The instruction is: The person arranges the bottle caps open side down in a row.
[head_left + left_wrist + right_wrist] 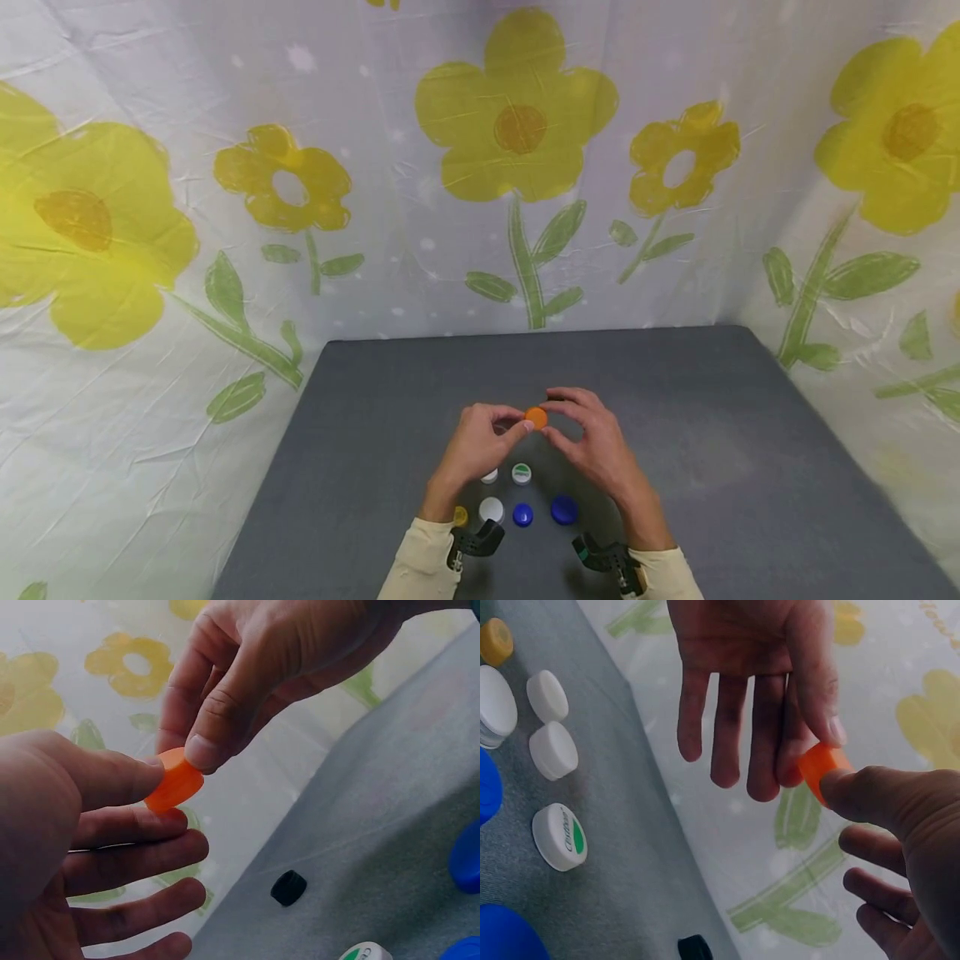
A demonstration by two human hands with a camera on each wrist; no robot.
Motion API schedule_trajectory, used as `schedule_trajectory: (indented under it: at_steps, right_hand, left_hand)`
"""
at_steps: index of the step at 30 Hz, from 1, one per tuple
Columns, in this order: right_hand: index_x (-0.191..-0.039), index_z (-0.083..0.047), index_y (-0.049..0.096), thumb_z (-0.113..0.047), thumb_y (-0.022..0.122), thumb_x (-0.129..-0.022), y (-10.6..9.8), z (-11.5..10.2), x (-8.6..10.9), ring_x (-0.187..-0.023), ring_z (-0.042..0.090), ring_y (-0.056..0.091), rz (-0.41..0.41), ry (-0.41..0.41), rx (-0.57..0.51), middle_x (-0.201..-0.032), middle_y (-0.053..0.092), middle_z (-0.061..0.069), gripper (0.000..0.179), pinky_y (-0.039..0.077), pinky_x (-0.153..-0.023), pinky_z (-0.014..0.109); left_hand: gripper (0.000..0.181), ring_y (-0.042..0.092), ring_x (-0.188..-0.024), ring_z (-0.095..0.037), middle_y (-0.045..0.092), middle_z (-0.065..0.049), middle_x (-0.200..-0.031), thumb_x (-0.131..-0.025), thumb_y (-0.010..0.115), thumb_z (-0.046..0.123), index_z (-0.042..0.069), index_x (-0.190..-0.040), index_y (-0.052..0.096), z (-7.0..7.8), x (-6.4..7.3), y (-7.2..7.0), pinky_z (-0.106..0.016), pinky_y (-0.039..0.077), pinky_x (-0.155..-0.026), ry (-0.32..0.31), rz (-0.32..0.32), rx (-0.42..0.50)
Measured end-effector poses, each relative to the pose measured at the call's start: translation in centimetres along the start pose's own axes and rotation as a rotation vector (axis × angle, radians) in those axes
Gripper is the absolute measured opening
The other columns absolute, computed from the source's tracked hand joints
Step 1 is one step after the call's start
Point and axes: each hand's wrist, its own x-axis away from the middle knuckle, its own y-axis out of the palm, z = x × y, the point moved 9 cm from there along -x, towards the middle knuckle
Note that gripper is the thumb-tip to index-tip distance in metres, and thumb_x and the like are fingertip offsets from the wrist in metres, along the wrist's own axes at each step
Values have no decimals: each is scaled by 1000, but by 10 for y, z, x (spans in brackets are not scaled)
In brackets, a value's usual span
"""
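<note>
An orange bottle cap point(536, 417) is held up above the grey table point(390, 433), between both hands. My left hand point(478, 439) pinches its left edge with thumb and index finger; the other fingers stretch out straight below in the left wrist view. From the opposite side, my right hand point(597, 442) also pinches the cap, its thumb point(847, 793) lying over the near face in the right wrist view. The cap's side wall point(177, 787) faces the left wrist camera. Closest under the hands lies a white cap with a green print point(521, 474).
Nearer me lie a white cap point(491, 510), a small blue cap point(522, 515), a larger blue cap point(564, 510) and a yellow cap point(460, 517). Two plain white caps point(553, 750) touch in the right wrist view. A black cap point(289, 888) lies apart. Flowered sheeting point(420, 275) surrounds the table.
</note>
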Motion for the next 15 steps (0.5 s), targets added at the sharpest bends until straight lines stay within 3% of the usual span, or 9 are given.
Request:
schedule_trajectory:
  at_steps: [3, 7, 11, 15]
  right_hand:
    - [-113, -17, 74, -23, 82, -85, -4, 2, 0, -126, 26, 54, 6, 7, 6, -131, 64, 5, 30, 48, -100, 54]
    - [-112, -18, 74, -24, 81, -86, -8, 6, 1, -126, 27, 55, 11, 20, 11, -132, 64, 4, 28, 48, -99, 55]
    - [-111, -18, 74, -25, 80, -87, -10, 8, 2, -128, 29, 54, -17, 33, 18, -134, 63, 5, 26, 48, -99, 56]
    - [-109, -16, 75, -26, 80, -87, -10, 10, 5, -127, 32, 54, -50, 41, 44, -134, 63, 8, 25, 48, -98, 58]
  left_hand:
    - [33, 70, -96, -18, 75, 4, -110, -96, 66, 43, 19, -116, 75, 4, -1, -1, -37, 57, -82, 25, 24, -21]
    - [33, 69, -105, -25, 74, -1, -117, -95, 70, 31, 14, -123, 72, 18, -3, -3, -45, 55, -92, 119, 60, -47]
    - [31, 67, -110, -18, 72, 3, -121, -93, 74, 26, 17, -123, 73, 30, -4, 0, -41, 55, -94, 206, 65, -113]
    - [28, 66, -112, -14, 73, 7, -119, -92, 74, 27, 21, -119, 74, 34, -5, 7, -38, 54, -96, 253, 59, -219]
